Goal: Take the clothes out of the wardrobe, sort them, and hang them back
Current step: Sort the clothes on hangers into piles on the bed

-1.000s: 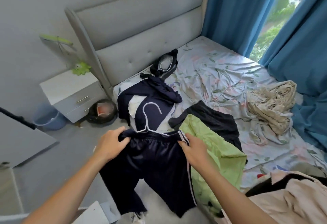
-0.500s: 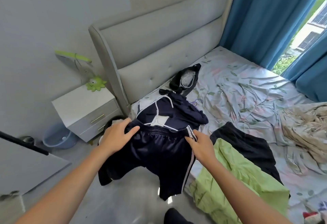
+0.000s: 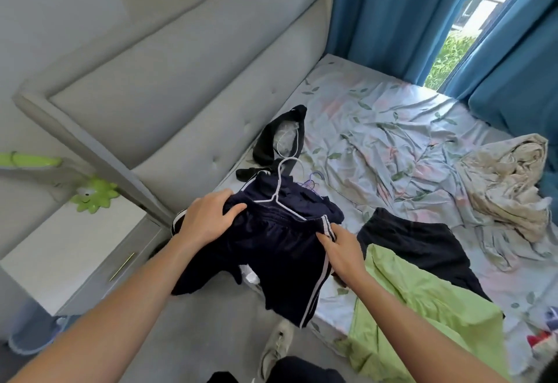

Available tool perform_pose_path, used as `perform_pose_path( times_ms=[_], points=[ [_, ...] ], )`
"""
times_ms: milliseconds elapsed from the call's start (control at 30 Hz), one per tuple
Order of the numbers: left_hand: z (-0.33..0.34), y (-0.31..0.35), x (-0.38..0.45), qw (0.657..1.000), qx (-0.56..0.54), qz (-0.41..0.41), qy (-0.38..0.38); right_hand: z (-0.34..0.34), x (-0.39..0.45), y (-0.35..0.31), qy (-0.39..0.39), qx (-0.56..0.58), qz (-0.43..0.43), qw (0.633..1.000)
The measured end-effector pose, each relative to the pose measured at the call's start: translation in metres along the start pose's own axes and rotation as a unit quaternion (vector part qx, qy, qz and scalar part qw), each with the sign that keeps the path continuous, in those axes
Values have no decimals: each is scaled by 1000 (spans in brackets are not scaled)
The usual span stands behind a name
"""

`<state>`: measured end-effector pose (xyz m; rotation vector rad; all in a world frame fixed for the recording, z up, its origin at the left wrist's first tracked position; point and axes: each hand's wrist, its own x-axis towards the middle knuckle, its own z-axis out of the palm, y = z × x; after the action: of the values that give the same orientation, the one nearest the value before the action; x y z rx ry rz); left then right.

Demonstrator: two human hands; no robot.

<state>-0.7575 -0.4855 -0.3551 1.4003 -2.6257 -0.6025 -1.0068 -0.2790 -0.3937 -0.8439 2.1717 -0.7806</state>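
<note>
Shorts [image 3: 271, 249] hung pinched at the waistband in your left hand [image 3: 208, 219] and right hand [image 3: 341, 249] beside the bed [image 3: 392, 128], sorting unfinished, nothing rehung.

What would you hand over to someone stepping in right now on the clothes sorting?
Left hand grips the left end of the navy shorts' waistband; right hand pinches the right end by the white stripe. The shorts hang off the bed edge, over a white hanger and another navy garment.
Done: clothes lie out on the bed: black garment, lime green garment, beige bundle.
Left: finish sorting and hang everything back. The wardrobe is out of view.
</note>
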Motion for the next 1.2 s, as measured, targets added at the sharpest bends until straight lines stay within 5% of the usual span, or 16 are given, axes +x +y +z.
perform_pose_path(
  times_ms=[300,633,900,1200],
  points=[
    [60,-21,153,996,7,61,-60,18,111,-5,21,-62,50,997],
    [271,-80,327,983,80,162,-36,107,289,117,75,-212,72,972],
    [359,-98,295,960,78,235,-133,147,289,205,35,-280,83,956],
    [399,19,246,925,45,338,-168,90,208,278,78,-253,123,956]
  ],
)
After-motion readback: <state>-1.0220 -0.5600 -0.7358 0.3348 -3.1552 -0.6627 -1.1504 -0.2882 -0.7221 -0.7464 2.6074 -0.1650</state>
